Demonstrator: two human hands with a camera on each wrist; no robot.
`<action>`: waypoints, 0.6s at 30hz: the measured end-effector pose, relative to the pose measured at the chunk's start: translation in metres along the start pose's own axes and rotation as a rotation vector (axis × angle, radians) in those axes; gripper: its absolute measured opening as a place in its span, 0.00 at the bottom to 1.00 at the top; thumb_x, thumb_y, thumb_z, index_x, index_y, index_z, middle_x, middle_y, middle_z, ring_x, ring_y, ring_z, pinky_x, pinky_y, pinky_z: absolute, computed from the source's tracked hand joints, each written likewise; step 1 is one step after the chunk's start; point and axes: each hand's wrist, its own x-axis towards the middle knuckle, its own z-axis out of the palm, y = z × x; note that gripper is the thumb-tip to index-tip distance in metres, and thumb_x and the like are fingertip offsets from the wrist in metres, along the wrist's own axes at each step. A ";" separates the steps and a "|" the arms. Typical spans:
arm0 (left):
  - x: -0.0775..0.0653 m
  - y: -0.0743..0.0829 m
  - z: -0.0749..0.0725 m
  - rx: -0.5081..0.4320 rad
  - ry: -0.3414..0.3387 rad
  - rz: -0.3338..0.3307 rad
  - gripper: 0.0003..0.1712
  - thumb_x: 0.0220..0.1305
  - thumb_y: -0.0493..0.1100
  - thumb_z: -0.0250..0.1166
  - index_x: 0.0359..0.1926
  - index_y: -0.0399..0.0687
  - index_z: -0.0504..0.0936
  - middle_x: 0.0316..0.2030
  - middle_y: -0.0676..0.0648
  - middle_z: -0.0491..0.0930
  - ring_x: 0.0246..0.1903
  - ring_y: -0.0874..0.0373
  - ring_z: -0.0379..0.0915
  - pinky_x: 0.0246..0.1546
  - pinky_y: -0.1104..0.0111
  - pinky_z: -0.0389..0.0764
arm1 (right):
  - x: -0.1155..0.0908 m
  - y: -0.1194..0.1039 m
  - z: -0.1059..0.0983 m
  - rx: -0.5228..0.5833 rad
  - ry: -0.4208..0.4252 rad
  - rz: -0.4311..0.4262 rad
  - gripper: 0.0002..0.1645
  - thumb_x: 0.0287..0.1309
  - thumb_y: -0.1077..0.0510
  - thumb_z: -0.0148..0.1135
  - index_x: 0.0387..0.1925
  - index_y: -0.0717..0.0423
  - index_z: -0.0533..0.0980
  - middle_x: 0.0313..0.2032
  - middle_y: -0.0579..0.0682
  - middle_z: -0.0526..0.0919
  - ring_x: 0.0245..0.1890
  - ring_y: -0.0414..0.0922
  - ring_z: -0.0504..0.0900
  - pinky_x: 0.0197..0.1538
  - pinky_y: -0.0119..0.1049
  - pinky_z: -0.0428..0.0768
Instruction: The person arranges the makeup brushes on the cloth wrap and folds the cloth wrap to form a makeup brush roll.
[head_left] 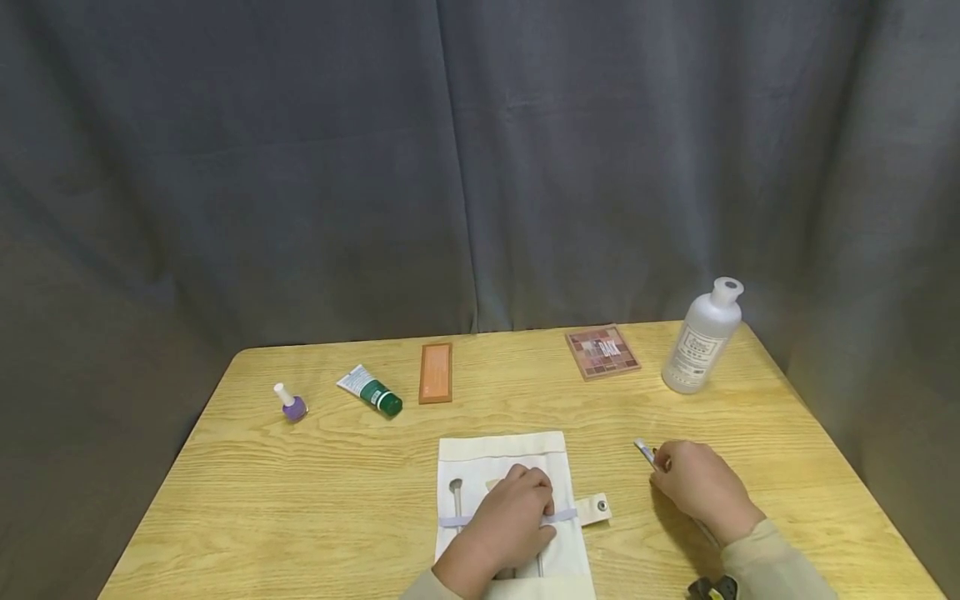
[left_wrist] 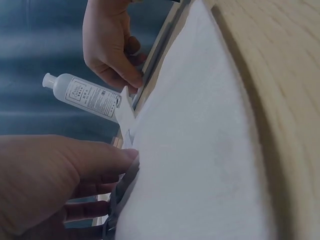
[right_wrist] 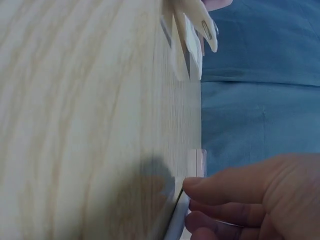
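A white cloth brush roll (head_left: 558, 467) lies unfolded at the front of the table, with a lilac elastic band (head_left: 564, 516) across it. One makeup brush (head_left: 457, 493) is tucked under the band's left part. My left hand (head_left: 510, 521) is over the roll, thumb and curled fingers gripping the band; the hand hides much of the roll's middle. To the right, my right hand (head_left: 701, 487) pinches a slim pale stick (head_left: 643, 451) low over the wood. In the right wrist view the stick (right_wrist: 177, 220) runs down from the thumb tip.
A snap tab (head_left: 594, 509) sticks out from the roll's right side. Farther back are purple nail polish (head_left: 292, 406), a green-and-white tube (head_left: 371, 391), an orange flat case (head_left: 436, 373), an eyeshadow palette (head_left: 602, 352) and a clear bottle (head_left: 701, 342). Dark curtains hang behind the table.
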 end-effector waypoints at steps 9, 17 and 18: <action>0.002 -0.002 -0.002 -0.051 -0.032 -0.015 0.08 0.58 0.47 0.73 0.33 0.56 0.81 0.51 0.58 0.76 0.51 0.61 0.66 0.55 0.69 0.72 | 0.001 -0.007 0.005 0.023 0.012 -0.015 0.06 0.48 0.65 0.65 0.31 0.57 0.83 0.27 0.46 0.82 0.27 0.45 0.77 0.32 0.45 0.77; 0.001 -0.004 -0.001 -0.056 -0.010 -0.008 0.11 0.61 0.46 0.71 0.30 0.56 0.75 0.47 0.57 0.75 0.48 0.60 0.65 0.54 0.69 0.70 | 0.002 -0.013 0.006 0.007 -0.065 0.039 0.02 0.51 0.63 0.66 0.26 0.58 0.81 0.22 0.47 0.77 0.21 0.44 0.73 0.24 0.38 0.72; 0.001 -0.004 0.000 -0.061 -0.009 -0.010 0.12 0.61 0.45 0.71 0.30 0.56 0.74 0.47 0.57 0.75 0.48 0.60 0.65 0.54 0.69 0.70 | 0.002 -0.014 0.007 0.002 -0.067 0.039 0.02 0.51 0.63 0.65 0.25 0.58 0.81 0.22 0.47 0.77 0.21 0.44 0.73 0.24 0.38 0.71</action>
